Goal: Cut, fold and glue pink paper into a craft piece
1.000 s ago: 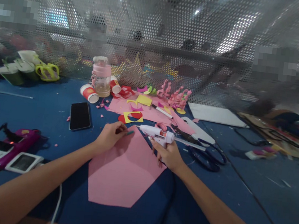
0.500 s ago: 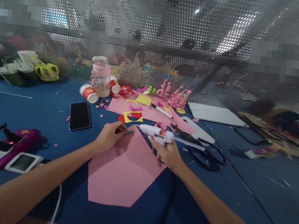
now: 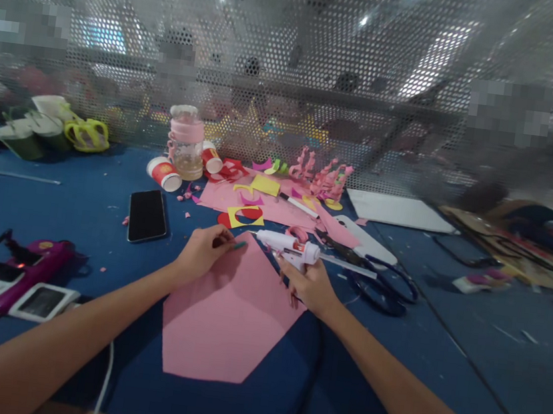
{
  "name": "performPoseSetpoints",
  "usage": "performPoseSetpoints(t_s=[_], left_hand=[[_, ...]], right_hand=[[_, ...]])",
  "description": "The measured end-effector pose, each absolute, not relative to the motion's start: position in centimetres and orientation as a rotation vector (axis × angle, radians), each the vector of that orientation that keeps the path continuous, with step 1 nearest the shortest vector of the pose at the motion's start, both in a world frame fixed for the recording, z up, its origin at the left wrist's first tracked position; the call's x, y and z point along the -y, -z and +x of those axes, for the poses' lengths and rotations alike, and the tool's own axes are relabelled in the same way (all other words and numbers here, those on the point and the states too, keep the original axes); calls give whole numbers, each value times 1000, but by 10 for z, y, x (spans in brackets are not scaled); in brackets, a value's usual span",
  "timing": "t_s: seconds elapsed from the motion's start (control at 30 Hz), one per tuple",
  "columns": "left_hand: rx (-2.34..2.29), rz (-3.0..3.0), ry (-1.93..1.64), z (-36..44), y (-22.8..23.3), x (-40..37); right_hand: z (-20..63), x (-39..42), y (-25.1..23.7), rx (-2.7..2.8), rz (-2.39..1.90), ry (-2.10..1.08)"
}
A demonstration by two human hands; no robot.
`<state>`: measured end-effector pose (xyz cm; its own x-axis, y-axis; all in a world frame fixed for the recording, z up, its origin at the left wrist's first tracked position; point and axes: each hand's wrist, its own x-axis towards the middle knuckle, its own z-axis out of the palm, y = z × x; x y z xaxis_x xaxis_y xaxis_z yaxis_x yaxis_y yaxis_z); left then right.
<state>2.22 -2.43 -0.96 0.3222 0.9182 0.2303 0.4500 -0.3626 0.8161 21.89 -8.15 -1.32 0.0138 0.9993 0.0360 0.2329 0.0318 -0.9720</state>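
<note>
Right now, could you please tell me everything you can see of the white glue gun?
The white plastic glue gun has a pistol shape with a small orange-red mark on its body. It is held level, with its nozzle pointing left over the top corner of the flat pink paper sheet. The right hand grips its handle from below. The left hand is apart from it.

No legible text or labels.

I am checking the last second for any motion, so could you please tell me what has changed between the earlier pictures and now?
Hardly anything changed. The right hand still holds the white glue gun, which sits a trace further left in the picture, much as the whole view does. The left hand still pinches a small teal piece at the top of the pink paper. The phone and scissors lie as before.
</note>
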Motion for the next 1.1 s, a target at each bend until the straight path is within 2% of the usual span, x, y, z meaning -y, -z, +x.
performPoseSetpoints(t_s=[0.67,1.1], left_hand=[[-1190,1937,-934,21,10,24],[-1202,1913,-934,22,9,24]], right_hand=[[219,81,15,1395,-1346,-1053],[220,80,18,1473,-1335,-935]])
